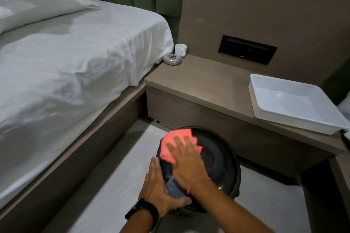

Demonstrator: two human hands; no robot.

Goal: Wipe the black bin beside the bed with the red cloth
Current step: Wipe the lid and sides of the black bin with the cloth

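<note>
The black bin (pixel 219 162) is round with a glossy domed lid and stands on the pale floor between the bed and the bedside unit. The red cloth (pixel 171 143) lies folded on the lid's far left part. My right hand (pixel 186 161) presses flat on the cloth, fingers spread and pointing away from me. My left hand (pixel 159 189) clasps the bin's near left side, thumb curled under the front of the lid. A black watch sits on my left wrist.
The bed (pixel 66 58) with white sheets and pillows fills the left. A low brown bedside unit (pixel 204 81) behind the bin carries a white cup (pixel 180 49), a glass ashtray (pixel 172 59) and a white tray (pixel 295 104). A black socket panel (pixel 247 49) is set in the wall.
</note>
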